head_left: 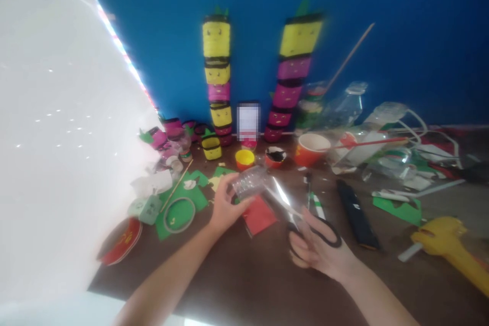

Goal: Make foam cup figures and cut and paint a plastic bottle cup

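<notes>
The left hand (225, 206) grips a clear plastic piece (250, 182) with curled fingers at frame centre, while the right hand (319, 247), at its 4 o'clock, holds black-handled scissors (311, 219), fingers closed through the loops, above a red sheet (260, 214).

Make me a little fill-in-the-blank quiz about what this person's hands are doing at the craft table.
1. The right hand holds a pair of black-handled ____.
2. The left hand grips a clear plastic piece above a ____ sheet of paper.
3. The wall behind the two towers of painted faces is ____.
4. The glue gun at the right is ____.

Missing words: scissors; red; blue; yellow
</notes>
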Motion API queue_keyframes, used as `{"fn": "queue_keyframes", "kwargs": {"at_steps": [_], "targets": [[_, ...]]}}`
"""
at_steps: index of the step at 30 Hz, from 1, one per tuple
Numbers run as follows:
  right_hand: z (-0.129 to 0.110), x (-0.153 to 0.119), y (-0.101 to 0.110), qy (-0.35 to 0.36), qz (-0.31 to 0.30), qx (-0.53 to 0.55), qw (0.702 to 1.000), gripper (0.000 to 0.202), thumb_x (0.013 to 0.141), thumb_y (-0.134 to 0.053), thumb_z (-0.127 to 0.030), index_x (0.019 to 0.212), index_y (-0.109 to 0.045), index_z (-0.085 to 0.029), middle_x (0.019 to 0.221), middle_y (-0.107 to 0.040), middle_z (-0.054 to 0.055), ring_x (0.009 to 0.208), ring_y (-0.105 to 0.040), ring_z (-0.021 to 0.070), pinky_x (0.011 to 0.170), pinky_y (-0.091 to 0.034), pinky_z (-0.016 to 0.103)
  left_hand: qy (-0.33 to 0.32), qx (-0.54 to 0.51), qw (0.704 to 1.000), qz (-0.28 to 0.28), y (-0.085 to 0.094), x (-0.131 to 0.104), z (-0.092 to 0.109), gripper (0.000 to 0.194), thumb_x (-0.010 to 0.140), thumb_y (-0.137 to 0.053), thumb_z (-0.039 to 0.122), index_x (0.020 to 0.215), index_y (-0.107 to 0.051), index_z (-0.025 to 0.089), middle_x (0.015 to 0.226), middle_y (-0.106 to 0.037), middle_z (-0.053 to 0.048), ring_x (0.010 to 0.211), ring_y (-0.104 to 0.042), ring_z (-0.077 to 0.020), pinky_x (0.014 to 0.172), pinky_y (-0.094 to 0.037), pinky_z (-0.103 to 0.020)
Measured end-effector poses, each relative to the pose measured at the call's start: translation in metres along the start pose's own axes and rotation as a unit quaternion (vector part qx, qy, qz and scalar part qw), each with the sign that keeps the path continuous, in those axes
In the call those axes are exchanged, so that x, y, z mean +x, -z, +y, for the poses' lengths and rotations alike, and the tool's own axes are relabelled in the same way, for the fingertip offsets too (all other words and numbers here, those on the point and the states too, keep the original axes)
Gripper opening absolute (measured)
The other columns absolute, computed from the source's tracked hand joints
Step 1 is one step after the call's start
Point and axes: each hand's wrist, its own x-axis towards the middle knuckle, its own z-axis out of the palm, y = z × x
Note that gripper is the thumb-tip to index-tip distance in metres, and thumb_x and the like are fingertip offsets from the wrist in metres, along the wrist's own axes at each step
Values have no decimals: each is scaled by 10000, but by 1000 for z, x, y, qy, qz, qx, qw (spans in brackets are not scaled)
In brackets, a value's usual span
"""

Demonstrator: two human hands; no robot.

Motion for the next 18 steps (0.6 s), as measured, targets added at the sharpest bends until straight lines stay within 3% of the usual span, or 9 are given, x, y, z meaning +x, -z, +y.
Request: {"fn": "queue_keyframes", "kwargs": {"at_steps": [8,14,18], "targets": [[7,5,-5,77,68,-81,991,526,679,-578,-661,526,-412,-186,440,-373,-58,387,-280,53,428,-172,251,101,-62,993,17,-4,-1,3,611,548,-805,243,1068,-485,245,1124,-501,-39,1057,-537,-194,919,-480,-364],[8,0,-10,115,107,-166,973,518,699,-556,-661,549,-434,-181,489,-410,-41,421,-324,60,437,-161,247,143,-66,987,15,-4,-1,8,606,553,-803,278,1069,-494,208,1093,-569,-58,973,-600,-200,865,-502,-352],[4,-2,-11,115,157,-286,938,560,676,-519,-717,538,-472,-176,458,-431,-27,428,-356,75,462,-209,255,154,-54,986,12,-2,1,10,541,606,-771,306,1063,-507,186,1035,-623,-68,924,-622,-196,857,-489,-344]]}}
